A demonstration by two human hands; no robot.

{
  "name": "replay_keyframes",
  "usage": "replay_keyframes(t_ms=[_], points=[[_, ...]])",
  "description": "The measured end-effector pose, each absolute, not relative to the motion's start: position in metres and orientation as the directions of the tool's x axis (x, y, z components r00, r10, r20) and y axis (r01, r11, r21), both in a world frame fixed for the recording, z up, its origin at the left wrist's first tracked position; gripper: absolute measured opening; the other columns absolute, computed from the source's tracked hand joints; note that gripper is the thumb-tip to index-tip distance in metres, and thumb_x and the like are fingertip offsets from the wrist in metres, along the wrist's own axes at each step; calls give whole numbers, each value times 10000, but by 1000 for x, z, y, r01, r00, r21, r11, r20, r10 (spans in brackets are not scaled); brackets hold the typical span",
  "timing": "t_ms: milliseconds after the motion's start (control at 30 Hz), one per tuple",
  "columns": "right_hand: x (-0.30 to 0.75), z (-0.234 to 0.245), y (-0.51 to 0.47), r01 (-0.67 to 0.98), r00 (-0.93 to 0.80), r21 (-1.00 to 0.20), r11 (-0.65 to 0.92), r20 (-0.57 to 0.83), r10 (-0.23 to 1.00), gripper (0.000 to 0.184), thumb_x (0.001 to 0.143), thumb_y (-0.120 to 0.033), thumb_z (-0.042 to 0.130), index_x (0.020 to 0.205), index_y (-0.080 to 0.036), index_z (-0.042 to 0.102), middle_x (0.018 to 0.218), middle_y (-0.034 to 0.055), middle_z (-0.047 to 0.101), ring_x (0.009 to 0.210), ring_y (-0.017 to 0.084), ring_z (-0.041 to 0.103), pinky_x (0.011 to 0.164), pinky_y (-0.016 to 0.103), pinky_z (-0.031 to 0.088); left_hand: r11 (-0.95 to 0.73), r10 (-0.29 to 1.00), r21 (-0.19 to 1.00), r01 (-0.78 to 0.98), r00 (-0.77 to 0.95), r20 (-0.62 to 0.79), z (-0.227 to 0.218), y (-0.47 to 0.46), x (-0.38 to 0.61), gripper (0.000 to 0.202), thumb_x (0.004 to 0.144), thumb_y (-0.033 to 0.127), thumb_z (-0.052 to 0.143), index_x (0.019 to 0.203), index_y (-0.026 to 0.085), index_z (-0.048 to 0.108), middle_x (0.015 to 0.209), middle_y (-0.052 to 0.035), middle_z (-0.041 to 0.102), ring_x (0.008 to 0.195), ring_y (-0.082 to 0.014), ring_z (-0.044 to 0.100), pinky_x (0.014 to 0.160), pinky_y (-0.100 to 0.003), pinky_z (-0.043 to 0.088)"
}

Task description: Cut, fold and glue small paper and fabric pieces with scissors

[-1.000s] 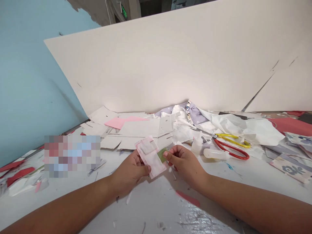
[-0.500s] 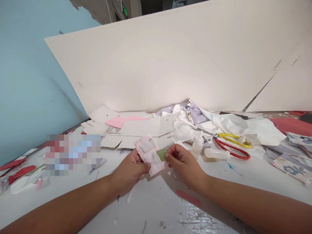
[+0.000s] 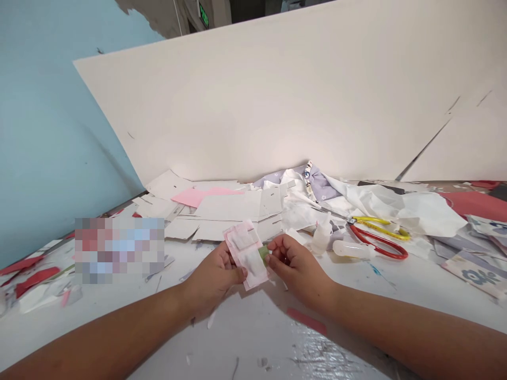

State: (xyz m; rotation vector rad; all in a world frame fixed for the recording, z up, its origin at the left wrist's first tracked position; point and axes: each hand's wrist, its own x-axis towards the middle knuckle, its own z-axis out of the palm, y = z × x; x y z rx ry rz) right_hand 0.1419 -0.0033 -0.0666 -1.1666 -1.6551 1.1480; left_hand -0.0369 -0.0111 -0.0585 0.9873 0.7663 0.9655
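My left hand is closed on the left side of a pale pink fabric piece, its thumb lying over the front. Two whitish rectangular panels show on that piece, which I hold tilted above the table. At its right edge my right hand pinches a small olive-green strip between thumb and fingers. Only a short part of the strip shows; the fingers cover the rest. On the table below lies a flat pinkish-red strip.
Red- and yellow-handled scissors lie right of my hands, beside a small translucent bottle and another lying flat. Grey cardboard pieces and white cloth cover the back, before a tall white board. Patterned pieces lie right.
The pink piece has shifted slightly right with my left hand. My right hand has moved a little left, and less of the green strip shows between the hands.
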Motion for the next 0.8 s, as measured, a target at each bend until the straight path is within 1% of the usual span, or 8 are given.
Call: replay_keyframes(t_ms=[67,167,300,500,633,733,800], points=[[142,-66,-4,257,-270,-947,191,119,955,140,802,-343,458,873,-223,471,604,-58,444,499,85,383,463,212,323,226,925,926,-302,366,-106,-59,-11,-37,508,640,67,658,1105,198,503,1074,-103,610,990,-242,565,838,-368,434],[143,-65,-4,321,-293,-915,245,150,944,172,808,-342,446,940,-235,474,603,-56,447,505,95,393,472,221,328,222,931,926,-306,348,-108,-60,-11,-37,505,636,77,667,1098,206,508,1075,-96,612,983,-234,569,823,-351,438],[145,-66,-4,386,-321,-877,287,164,933,156,817,-340,428,921,-246,497,619,-49,467,526,102,412,481,222,326,227,930,925,-303,350,-114,-59,-12,-37,504,626,89,680,1086,219,520,1072,-86,613,986,-235,564,835,-359,428],[146,-68,-3,377,-353,-867,328,193,916,128,811,-311,436,876,-246,525,616,-48,463,518,97,402,479,218,319,211,925,935,-283,368,-97,-58,-13,-37,464,632,91,683,1052,220,533,1066,-81,616,980,-228,569,801,-330,443],[146,-68,-2,385,-356,-858,340,201,913,132,804,-324,449,878,-253,532,613,-52,450,503,95,397,483,223,329,221,916,930,-294,391,-94,-58,-12,-38,481,631,93,683,1069,214,524,1068,-91,613,978,-238,570,804,-345,444],[145,-68,-3,382,-310,-864,326,213,927,180,800,-326,462,963,-260,501,624,-54,462,518,99,415,499,229,343,223,915,924,-310,393,-89,-57,-12,-38,481,639,108,681,1081,199,514,1062,-102,612,965,-242,575,802,-349,446],[145,-69,-4,368,-270,-877,308,216,938,160,809,-335,451,934,-243,489,638,-47,478,534,102,432,505,230,348,208,922,924,-321,381,-75,-57,-12,-37,473,647,111,676,1081,199,509,1061,-99,611,961,-236,575,801,-343,447]])
